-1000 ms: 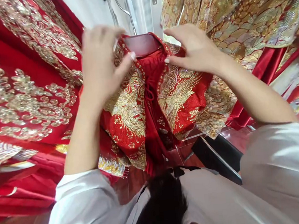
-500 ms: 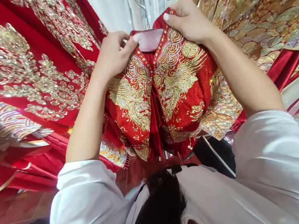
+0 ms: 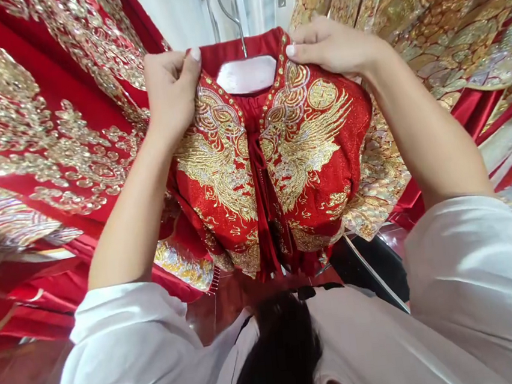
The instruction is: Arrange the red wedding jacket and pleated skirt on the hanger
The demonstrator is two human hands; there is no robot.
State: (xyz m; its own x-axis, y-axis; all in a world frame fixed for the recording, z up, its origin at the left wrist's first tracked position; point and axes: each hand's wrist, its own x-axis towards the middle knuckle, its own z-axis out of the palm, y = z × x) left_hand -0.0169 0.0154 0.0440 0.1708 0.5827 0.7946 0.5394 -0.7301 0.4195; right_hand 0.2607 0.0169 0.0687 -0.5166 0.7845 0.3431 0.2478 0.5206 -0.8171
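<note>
A red jacket point(image 3: 306, 151) with gold phoenix embroidery hangs in front of me on a pale hanger point(image 3: 247, 75) with a metal hook. My left hand point(image 3: 171, 91) is closed on the jacket's left collar edge, thumb on top. My right hand point(image 3: 335, 45) pinches the right collar edge beside the hanger. The two front panels meet down the middle, where a red cord tie runs.
Another red and gold embroidered garment point(image 3: 51, 133) hangs close on the left. Gold scale-patterned robes point(image 3: 439, 23) hang on the right. A black object point(image 3: 375, 259) stands on the glossy red floor below. White window frames point(image 3: 202, 4) are behind the hanger.
Both hands went from hovering open over the collar to gripping its two edges. The front panels have been drawn together and the jacket sits squarer on the hanger.
</note>
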